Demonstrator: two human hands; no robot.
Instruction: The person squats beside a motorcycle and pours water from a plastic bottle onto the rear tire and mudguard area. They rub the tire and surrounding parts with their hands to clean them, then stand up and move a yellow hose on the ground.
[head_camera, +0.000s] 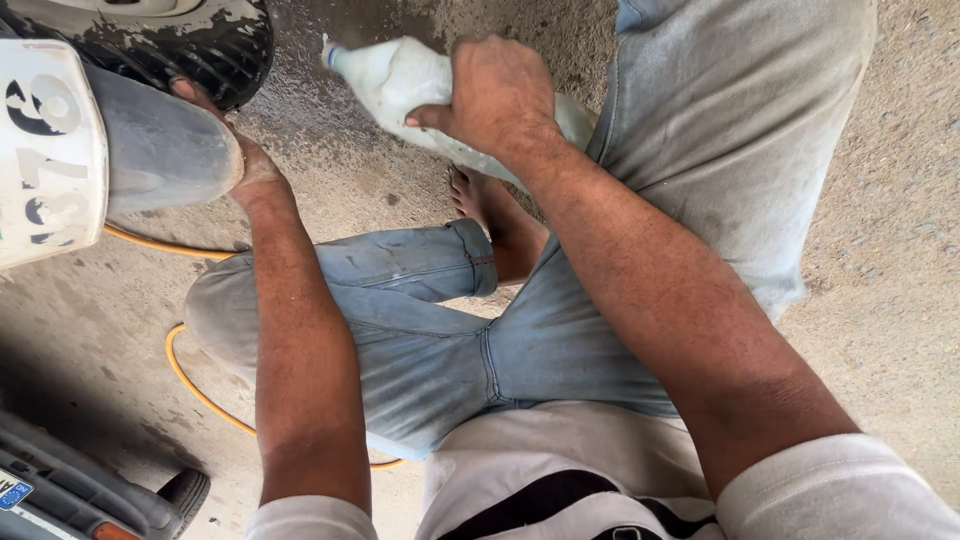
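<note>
My right hand (497, 97) grips a translucent white plastic bottle (395, 78), tilted with its blue-ringed neck pointing up-left over the wet ground. My left hand (246, 165) presses against the edge of a grey rear mudguard (150, 150) of a motorcycle at the upper left, fingers partly hidden behind it. A muddy black tyre (190, 45) sits just above the mudguard. I am crouched, with pale blue jeans and a bare foot (478, 200) showing below the bottle.
A white number plate (45, 150) hangs on the mudguard at the far left. A yellow hose (195, 385) curves across the damp concrete under my left knee. Part of another vehicle with a small tyre (180, 495) fills the bottom left corner.
</note>
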